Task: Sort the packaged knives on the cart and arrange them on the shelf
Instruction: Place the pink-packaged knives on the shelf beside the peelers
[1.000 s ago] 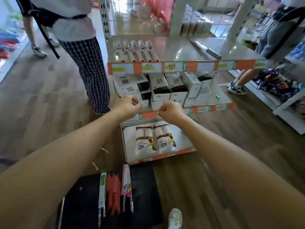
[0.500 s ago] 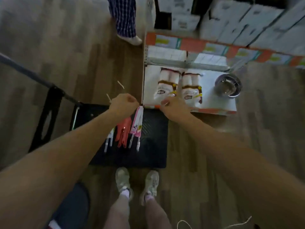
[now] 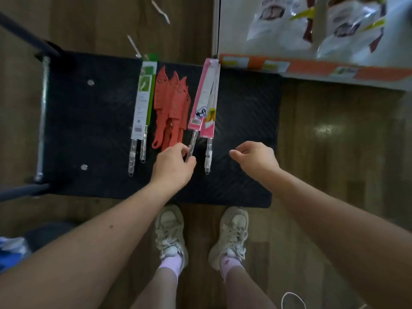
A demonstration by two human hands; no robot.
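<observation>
Cart: a flat black cart (image 3: 245, 130) with a ribbed deck stands on the wood floor (image 3: 100, 23). Its metal handle frame (image 3: 42, 121) is at the left of the view.
Shelf: the lowest white shelf (image 3: 234, 30) shows at the top right, with an orange and white price strip (image 3: 312, 68) along its front edge. In this view that edge meets the cart's far right corner.
On the shelf: two pale bags (image 3: 281, 23) lie side by side, too blurred to read.
Green-packed knives: two green-packed knives (image 3: 143, 101) lie on the cart deck at the left of the row. They overlap, with their clear handles toward the person.
Red knives: a heap of red knives (image 3: 172, 108) lies just right of the green ones, one over another. There seem to be four or so, but the overlap makes a sure count impossible.
Pink pair: the left pink knife (image 3: 199, 101) and the right pink knife (image 3: 210, 123) lie close together right of the red heap. Their cards overlap and their handles point toward the person.
Left hand: the left hand (image 3: 172, 168) is over the near end of the red heap. Its thumb and fingers (image 3: 188, 162) pinch the clear handle of the left pink knife.
Right hand: the right hand (image 3: 256, 159) hovers over the deck near the right pink knife's handle and apart from it. Its fingers are loosely curled and hold nothing.
Feet: two pale shoes (image 3: 169, 230) with light socks (image 3: 170, 263) stand on the floor at the cart's near edge.
</observation>
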